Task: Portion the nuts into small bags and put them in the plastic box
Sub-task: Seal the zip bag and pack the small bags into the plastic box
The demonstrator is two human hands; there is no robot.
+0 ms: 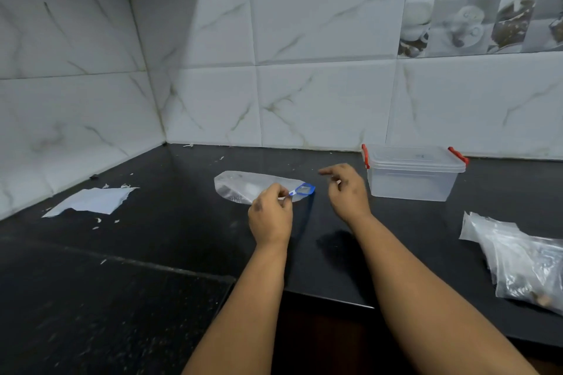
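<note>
Your black bench (170,246) fills the lower half of the view and meets a white marble-patterned tiled wall (320,94) that turns a corner at the far left. At the upper right of that wall sits a panel of grey picture tiles (481,0) showing cups.

The clear plastic box (414,175) stands at the back right, close to the wall, its lid on and a red clip at each end. It holds nothing that you can make out.

At the right edge, nearer you, lies a heap of clear bags (518,259) with some brown nuts showing through the lowest part.

On the left lies a torn sheet of pale paper (91,200), with small white scraps scattered around it.

In the middle of the bench lies a clear zip bag (246,186) on its side, its blue-edged mouth (304,189) pointing right, toward the box but well apart from it. Whether nuts are inside is hard to tell.

Your left hand (271,216) is curled at the bag's mouth, its fingers pinching the blue edge.

Your right hand (347,189) hovers just right of the bag's mouth, between the bag and the box, with fingers loosely spread and holding nothing.
</note>
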